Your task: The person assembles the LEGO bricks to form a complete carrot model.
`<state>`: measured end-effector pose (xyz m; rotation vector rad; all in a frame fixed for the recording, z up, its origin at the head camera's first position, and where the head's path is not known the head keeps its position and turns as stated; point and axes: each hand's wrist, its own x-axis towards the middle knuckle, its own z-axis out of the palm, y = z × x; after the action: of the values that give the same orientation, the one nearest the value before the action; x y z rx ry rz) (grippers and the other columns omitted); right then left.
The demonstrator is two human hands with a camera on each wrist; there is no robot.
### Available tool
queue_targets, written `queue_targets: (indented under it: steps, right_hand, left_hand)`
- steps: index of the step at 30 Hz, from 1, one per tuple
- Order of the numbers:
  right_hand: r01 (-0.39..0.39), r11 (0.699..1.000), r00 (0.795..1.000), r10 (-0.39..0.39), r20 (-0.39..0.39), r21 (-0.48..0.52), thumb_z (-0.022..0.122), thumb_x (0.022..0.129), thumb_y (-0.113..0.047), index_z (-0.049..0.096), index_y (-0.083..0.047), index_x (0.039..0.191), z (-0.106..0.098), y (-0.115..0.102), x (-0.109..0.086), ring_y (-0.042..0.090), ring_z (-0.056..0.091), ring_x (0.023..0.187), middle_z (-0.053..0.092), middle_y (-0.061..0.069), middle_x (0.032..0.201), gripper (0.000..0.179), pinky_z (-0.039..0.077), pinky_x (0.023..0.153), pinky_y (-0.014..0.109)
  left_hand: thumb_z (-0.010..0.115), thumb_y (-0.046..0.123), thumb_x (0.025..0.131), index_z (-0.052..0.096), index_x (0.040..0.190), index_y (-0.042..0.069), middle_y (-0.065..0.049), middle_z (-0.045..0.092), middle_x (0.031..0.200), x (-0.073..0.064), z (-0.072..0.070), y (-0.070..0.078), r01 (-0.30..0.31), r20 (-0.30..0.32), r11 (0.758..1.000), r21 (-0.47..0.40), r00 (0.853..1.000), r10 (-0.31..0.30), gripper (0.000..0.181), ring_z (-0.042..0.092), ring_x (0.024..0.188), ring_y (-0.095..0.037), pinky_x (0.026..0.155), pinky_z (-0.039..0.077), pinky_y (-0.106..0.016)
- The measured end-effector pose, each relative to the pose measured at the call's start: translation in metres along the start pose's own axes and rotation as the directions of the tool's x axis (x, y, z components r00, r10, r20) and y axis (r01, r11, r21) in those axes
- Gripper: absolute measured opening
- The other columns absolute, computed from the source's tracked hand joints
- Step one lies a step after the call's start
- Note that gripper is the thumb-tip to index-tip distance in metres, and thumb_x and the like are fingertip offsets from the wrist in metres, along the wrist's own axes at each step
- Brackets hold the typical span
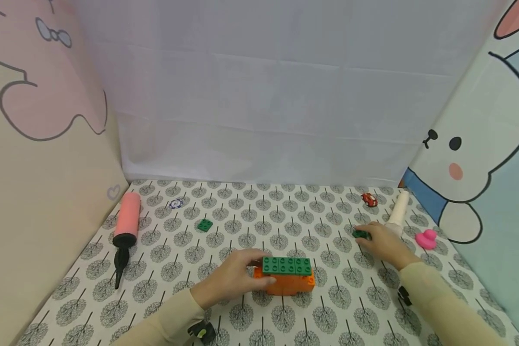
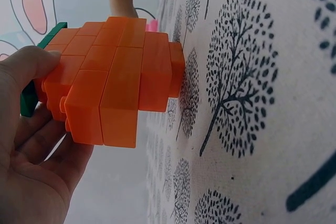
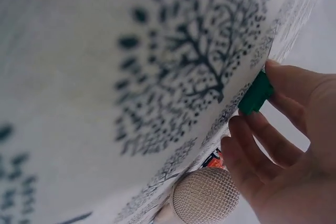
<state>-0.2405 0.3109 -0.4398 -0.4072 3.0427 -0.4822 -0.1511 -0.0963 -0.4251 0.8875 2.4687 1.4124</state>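
My left hand (image 1: 233, 278) grips the left end of a built block of orange toy bricks (image 1: 290, 285), thumb on the near side and fingers behind. Green bricks (image 1: 287, 265) form a studded row along its top. The left wrist view shows the orange bricks (image 2: 107, 77) in stepped layers, narrowing toward the patterned cloth. Off to the right, my right hand (image 1: 384, 244) pinches a small green brick (image 3: 255, 94) between thumb and fingertips, close at the cloth. Part of this brick is hidden by the fingers in the head view.
Another green brick (image 1: 205, 225) lies left of centre, with a poker chip (image 1: 176, 203) behind it. A pink pump (image 1: 128, 214) lies along the left edge. Around my right hand are a microphone (image 1: 399, 209), a red toy car (image 1: 369, 200) and a pink rubber duck (image 1: 426, 240).
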Motion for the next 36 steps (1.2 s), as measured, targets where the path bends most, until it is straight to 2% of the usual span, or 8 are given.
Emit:
queue_targets:
  steps: [5,8,11,14,21,25,29,36]
  right_hand:
    - [0.017,0.999,1.0,-0.016,-0.024,0.04,0.068,0.094,-0.025,0.063,-0.004,0.132,-0.004,-0.014,-0.004,0.043,0.062,0.105,0.06,0.027,0.126,0.044,0.054,0.086,0.058]
    - [0.106,0.989,0.992,-0.099,-0.072,0.102,0.069,0.095,-0.025,0.063,-0.005,0.132,-0.006,-0.03,-0.012,0.033,0.064,0.1,0.063,0.018,0.121,0.042,0.057,0.083,0.05]
    - [0.225,0.962,0.969,-0.205,-0.139,0.151,0.071,0.094,-0.022,0.064,-0.008,0.132,-0.009,-0.052,-0.022,0.025,0.064,0.1,0.064,0.009,0.119,0.041,0.058,0.085,0.047]
    - [0.359,0.92,0.92,-0.32,-0.224,0.16,0.074,0.091,-0.017,0.067,-0.013,0.129,-0.014,-0.078,-0.033,0.021,0.064,0.102,0.065,0.002,0.119,0.039,0.058,0.083,0.043]
    - [0.669,0.731,0.725,-0.6,-0.338,0.136,0.08,0.082,-0.006,0.069,-0.015,0.125,-0.024,-0.122,-0.053,0.012,0.063,0.102,0.064,-0.003,0.119,0.045,0.057,0.082,0.026]
    - [0.744,0.65,0.659,-0.677,-0.327,0.154,0.078,0.084,-0.007,0.068,-0.011,0.126,-0.024,-0.131,-0.058,0.013,0.062,0.102,0.063,0.001,0.12,0.043,0.055,0.082,0.022]
    - [0.757,0.64,0.644,-0.696,-0.317,0.132,0.077,0.086,-0.01,0.069,-0.014,0.126,-0.024,-0.135,-0.061,0.014,0.06,0.103,0.062,0.001,0.12,0.041,0.055,0.081,0.023]
    - [0.747,0.656,0.654,-0.7,-0.286,0.105,0.076,0.087,-0.014,0.069,-0.017,0.126,-0.021,-0.137,-0.061,0.012,0.059,0.102,0.062,0.0,0.119,0.039,0.056,0.079,0.026]
  left_hand:
    - [0.077,0.034,0.086,0.069,0.112,0.027,0.017,0.068,0.102,0.001,-0.001,0.002,0.001,-0.007,1.0,0.009,1.0,-0.001,0.028,0.065,0.097,-0.003,0.09,0.055,-0.025]
    - [0.077,0.034,0.085,0.069,0.113,0.027,0.017,0.068,0.103,0.0,0.0,0.002,0.002,-0.01,1.0,0.009,1.0,-0.002,0.029,0.065,0.096,-0.002,0.09,0.055,-0.025]
    - [0.078,0.035,0.085,0.069,0.114,0.027,0.017,0.069,0.103,0.0,0.0,0.001,0.005,-0.013,1.0,0.007,1.0,-0.005,0.031,0.065,0.096,-0.003,0.09,0.055,-0.026]
    - [0.078,0.034,0.085,0.07,0.113,0.028,0.018,0.069,0.103,-0.001,-0.001,0.001,0.009,-0.012,1.0,0.003,1.0,-0.009,0.03,0.065,0.096,-0.003,0.091,0.055,-0.026]
    - [0.077,0.033,0.085,0.069,0.114,0.025,0.017,0.069,0.103,0.0,0.0,0.0,-0.011,-0.014,1.0,-0.003,1.0,0.011,0.03,0.065,0.097,-0.003,0.093,0.055,-0.027]
    - [0.077,0.033,0.085,0.069,0.114,0.024,0.015,0.069,0.102,0.001,0.001,-0.002,-0.02,-0.021,1.0,-0.007,1.0,0.02,0.031,0.065,0.096,-0.003,0.092,0.055,-0.026]
    - [0.078,0.033,0.085,0.069,0.115,0.023,0.014,0.069,0.102,0.001,0.001,-0.002,-0.019,-0.023,1.0,-0.009,1.0,0.018,0.033,0.066,0.095,-0.004,0.091,0.055,-0.025]
    - [0.078,0.034,0.085,0.07,0.116,0.023,0.015,0.068,0.104,0.001,0.001,-0.002,-0.002,-0.024,1.0,-0.004,1.0,0.002,0.035,0.065,0.096,-0.004,0.092,0.055,-0.026]
